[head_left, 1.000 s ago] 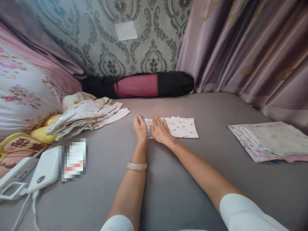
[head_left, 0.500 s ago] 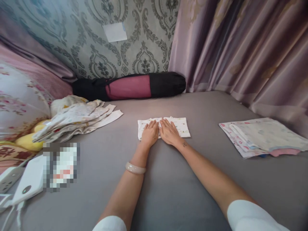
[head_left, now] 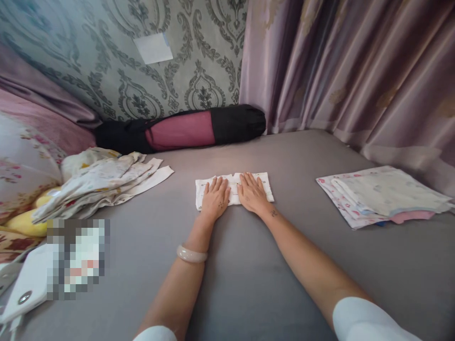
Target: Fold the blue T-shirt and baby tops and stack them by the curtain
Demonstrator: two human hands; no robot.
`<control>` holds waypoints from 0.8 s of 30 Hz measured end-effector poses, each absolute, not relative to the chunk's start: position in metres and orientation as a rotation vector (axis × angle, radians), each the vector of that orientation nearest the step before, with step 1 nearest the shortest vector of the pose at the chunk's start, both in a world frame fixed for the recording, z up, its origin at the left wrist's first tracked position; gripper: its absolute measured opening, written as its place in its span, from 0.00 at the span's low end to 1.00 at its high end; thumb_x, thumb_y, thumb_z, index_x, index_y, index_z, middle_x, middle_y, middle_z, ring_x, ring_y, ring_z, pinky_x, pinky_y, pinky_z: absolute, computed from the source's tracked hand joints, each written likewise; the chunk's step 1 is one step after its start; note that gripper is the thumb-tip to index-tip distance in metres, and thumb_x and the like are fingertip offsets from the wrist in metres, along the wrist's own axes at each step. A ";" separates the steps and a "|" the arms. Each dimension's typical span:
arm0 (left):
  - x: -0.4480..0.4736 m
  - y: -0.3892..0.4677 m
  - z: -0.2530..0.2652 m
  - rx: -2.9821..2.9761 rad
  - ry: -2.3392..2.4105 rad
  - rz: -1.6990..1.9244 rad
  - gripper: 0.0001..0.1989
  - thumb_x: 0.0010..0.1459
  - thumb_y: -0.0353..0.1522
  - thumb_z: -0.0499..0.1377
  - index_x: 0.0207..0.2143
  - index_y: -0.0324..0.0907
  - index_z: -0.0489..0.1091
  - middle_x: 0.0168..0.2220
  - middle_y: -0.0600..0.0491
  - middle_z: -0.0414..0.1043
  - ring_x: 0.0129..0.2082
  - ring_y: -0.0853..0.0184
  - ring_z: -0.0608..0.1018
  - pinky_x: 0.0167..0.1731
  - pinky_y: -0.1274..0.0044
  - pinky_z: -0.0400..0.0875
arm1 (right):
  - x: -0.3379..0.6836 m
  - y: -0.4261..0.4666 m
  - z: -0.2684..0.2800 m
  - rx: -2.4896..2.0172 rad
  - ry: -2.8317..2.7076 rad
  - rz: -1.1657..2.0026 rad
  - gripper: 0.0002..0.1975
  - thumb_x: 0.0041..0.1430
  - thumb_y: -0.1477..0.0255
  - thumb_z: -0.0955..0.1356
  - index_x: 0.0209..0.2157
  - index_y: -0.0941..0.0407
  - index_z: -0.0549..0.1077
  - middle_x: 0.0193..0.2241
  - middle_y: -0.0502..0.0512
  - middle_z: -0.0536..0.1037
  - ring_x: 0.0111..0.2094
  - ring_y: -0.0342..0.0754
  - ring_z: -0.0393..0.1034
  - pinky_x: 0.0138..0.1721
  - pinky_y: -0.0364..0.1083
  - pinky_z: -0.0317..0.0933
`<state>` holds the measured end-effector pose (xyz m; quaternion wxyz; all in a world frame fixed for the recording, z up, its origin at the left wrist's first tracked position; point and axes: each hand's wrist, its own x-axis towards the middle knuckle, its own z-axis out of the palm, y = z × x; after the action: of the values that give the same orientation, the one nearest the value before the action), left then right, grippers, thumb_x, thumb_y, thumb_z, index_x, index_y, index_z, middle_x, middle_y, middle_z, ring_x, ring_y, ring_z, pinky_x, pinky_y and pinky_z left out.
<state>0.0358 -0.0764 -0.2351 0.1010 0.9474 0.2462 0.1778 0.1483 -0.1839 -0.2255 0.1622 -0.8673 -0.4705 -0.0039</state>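
A small white garment with a fine print (head_left: pixel 234 190) lies folded into a flat rectangle on the grey bed sheet (head_left: pixel 241 274). My left hand (head_left: pixel 215 198) rests palm down on its left half, fingers stretched out. On the right half lies my right hand (head_left: pixel 251 193), also flat with fingers extended. A narrow strip of the cloth shows between the two hands; the parts under the palms are hidden. A pale bangle (head_left: pixel 192 254) circles my left wrist.
Rumpled light clothes (head_left: pixel 103 182) lie at the left, beside a floral pillow (head_left: pixel 24 166). Folded clothes (head_left: pixel 384 194) are stacked at the right. A black and pink long bag (head_left: pixel 181 129) lies along the wall. A white power bank (head_left: pixel 31 279) with cables is near left.
My hands have moved slightly apart over the folded garment, the left one toward the left, uncovering more cloth between them. The camera view has turned a little to the right.
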 end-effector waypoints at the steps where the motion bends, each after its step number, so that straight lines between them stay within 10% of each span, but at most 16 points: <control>1: 0.036 -0.077 -0.237 2.802 0.730 0.493 0.22 0.66 0.38 0.44 0.59 0.44 0.63 0.63 0.45 0.60 0.65 0.55 0.59 0.62 0.57 0.50 | 0.149 -0.185 -0.227 -2.485 -1.344 0.003 0.29 0.68 0.66 0.51 0.65 0.66 0.55 0.66 0.63 0.53 0.67 0.54 0.42 0.65 0.58 0.34; 24: 0.029 -0.058 -0.244 2.782 0.963 0.433 0.25 0.65 0.39 0.45 0.60 0.39 0.62 0.63 0.40 0.59 0.65 0.51 0.59 0.63 0.56 0.48 | 0.171 -0.188 -0.239 -2.642 -1.128 -0.026 0.32 0.67 0.63 0.51 0.64 0.71 0.55 0.66 0.69 0.53 0.67 0.59 0.42 0.64 0.59 0.37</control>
<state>0.0287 -0.0583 -0.2436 0.0829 0.9317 0.3226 0.1450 0.1707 -0.1883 -0.2387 0.1340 -0.9113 -0.3893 -0.0090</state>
